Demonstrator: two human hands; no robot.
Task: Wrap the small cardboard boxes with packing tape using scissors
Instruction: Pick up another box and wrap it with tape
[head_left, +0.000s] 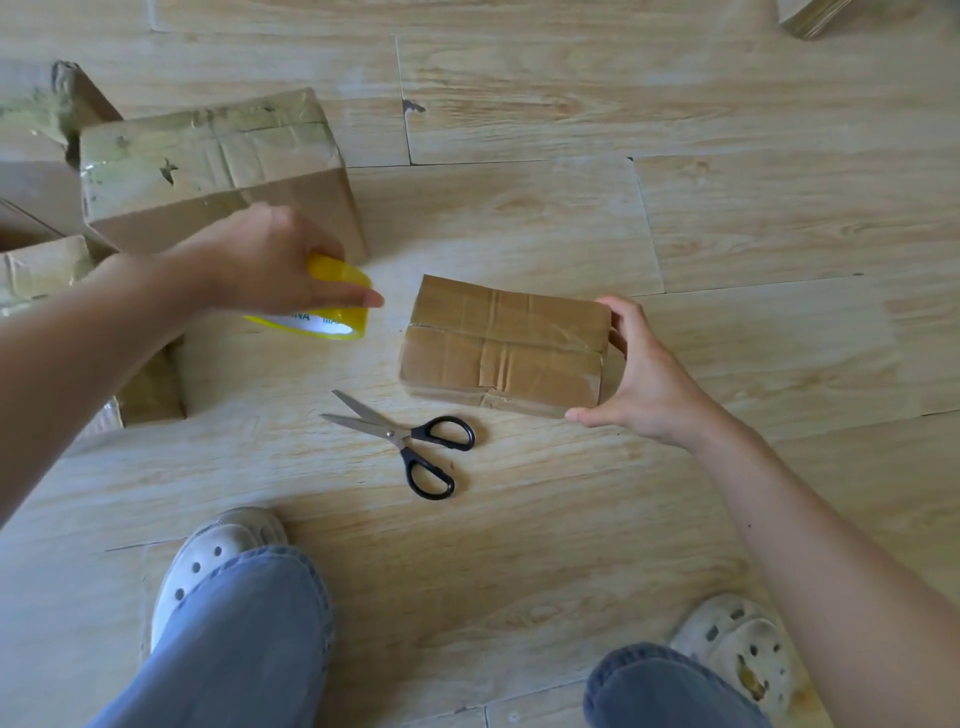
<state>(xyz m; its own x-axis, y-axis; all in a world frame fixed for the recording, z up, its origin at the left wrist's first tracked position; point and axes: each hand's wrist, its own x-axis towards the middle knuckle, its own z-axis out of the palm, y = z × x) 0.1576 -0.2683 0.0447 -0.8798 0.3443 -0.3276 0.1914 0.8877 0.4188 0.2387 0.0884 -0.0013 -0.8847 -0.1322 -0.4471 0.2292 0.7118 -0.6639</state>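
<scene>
A small flat cardboard box (501, 345), with glossy tape across its top, lies on the wooden floor at the centre. My right hand (641, 376) grips its right end, thumb at the near corner and fingers at the far corner. Left of the box, my left hand (270, 260) holds a yellow roll of packing tape (332, 301) from above, just over the floor. Black-handled scissors (410, 439) lie with their blades apart on the floor in front of the box, touched by neither hand.
A larger taped cardboard box (208, 166) stands at the back left, with more cardboard boxes (41, 270) along the left edge. My two feet in white clogs (208, 561) and blue jeans are at the bottom. Another cardboard piece (815, 15) shows at the top right.
</scene>
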